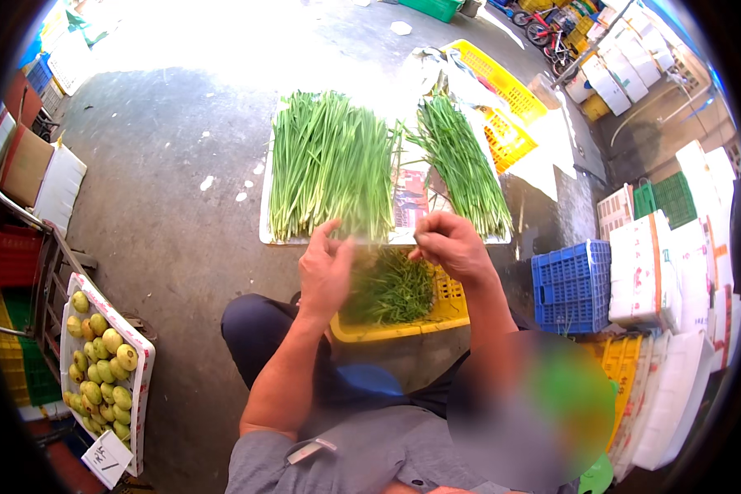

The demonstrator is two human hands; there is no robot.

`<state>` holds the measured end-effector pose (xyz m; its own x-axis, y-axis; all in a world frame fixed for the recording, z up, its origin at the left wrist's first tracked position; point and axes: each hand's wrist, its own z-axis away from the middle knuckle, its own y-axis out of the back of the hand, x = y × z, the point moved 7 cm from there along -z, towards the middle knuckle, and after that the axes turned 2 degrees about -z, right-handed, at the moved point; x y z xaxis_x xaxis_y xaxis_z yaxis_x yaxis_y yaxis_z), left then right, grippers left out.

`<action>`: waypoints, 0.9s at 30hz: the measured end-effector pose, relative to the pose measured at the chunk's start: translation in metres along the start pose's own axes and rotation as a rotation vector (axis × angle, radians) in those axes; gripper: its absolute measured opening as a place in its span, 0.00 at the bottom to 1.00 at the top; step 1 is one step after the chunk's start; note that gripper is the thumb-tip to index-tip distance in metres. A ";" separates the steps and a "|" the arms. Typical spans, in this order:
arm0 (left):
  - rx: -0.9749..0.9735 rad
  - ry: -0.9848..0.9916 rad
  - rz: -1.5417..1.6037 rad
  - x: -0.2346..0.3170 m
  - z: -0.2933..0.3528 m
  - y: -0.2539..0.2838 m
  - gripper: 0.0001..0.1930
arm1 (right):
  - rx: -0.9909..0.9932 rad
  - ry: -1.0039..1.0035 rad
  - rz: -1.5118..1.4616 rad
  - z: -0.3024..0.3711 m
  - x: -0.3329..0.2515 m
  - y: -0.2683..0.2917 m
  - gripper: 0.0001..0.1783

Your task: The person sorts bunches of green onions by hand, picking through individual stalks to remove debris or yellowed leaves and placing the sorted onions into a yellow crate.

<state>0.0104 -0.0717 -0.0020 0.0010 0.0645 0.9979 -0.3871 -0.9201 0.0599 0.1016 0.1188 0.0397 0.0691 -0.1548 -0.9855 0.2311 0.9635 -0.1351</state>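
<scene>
Long garlic chives point(317, 165) lie in a broad pile on the left of a white tray point(265, 218), with a narrower bundle of chives point(465, 169) along its right side. My left hand point(325, 267) is closed at the tray's near edge, on motion-blurred chives by its fingertips. To its right, my right hand point(454, 245) is pinched in the air; what its fingertips hold is too small to make out. Beneath both hands, a yellow basket point(370, 331) contains loose green trimmings point(399, 288). Printed paper point(410, 198) shows between the two piles.
More yellow baskets point(510, 140) stand beyond the tray. A blue crate point(572, 288) and stacked white foam boxes point(644, 272) line the right. At left, a white tray point(150, 362) holds round yellow-green fruit point(99, 370). My knees flank the yellow basket.
</scene>
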 end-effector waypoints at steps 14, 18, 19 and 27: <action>0.062 -0.064 -0.083 0.001 -0.003 -0.004 0.16 | 0.144 0.233 0.818 -0.073 -0.021 -0.041 0.13; 0.042 -0.068 -0.185 -0.012 -0.010 0.003 0.17 | 0.070 0.179 0.896 -0.115 0.000 -0.038 0.13; 0.031 -0.080 -0.219 -0.016 -0.010 0.002 0.17 | 0.053 0.112 0.969 -0.121 0.007 -0.036 0.14; 0.014 -0.102 -0.246 -0.021 -0.010 0.003 0.20 | -0.029 -0.016 1.145 -0.126 0.016 -0.045 0.16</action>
<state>0.0002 -0.0720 -0.0233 0.1871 0.2483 0.9504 -0.3511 -0.8867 0.3008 -0.0299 0.1007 0.0169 0.2373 0.8137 -0.5307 0.0025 0.5457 0.8379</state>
